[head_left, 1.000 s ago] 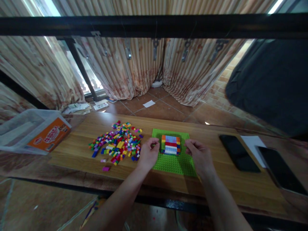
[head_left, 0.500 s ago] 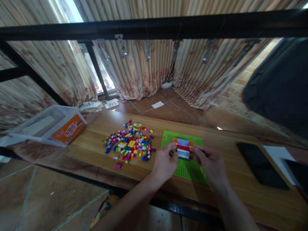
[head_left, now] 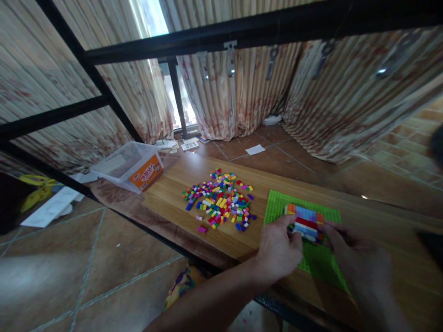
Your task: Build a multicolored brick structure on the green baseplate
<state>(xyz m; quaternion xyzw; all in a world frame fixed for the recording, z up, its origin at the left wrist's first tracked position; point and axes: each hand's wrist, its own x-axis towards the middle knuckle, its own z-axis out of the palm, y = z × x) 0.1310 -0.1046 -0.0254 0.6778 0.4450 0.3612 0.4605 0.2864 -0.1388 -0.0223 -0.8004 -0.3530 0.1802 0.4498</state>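
A block of toy building bricks point(head_left: 307, 222), with orange, light blue, red and white rows, sits over the green baseplate point(head_left: 276, 203); whether it is fixed to the plate or held just above it, I cannot tell. Thumb and forefinger of my left hand point(head_left: 279, 246) close on its left side. My right hand point(head_left: 360, 258), slightly blurred, has its fingers pressed together at the right side of the same block. What lies under those right fingertips is hidden. Left of the plate, many loose bricks point(head_left: 221, 199) in mixed colours are spread over the wooden table point(head_left: 166, 203).
A clear plastic box point(head_left: 128, 161) with an orange label stands at the table's left end. A dark flat object point(head_left: 429, 246) lies at the right edge. Black metal bars point(head_left: 221, 46) cross in front of the curtains point(head_left: 214, 106). Papers point(head_left: 255, 150) lie on the tiled floor.
The camera has turned left, so everything appears shifted to the right. Both hands stay at the brick block, which looks much the same.
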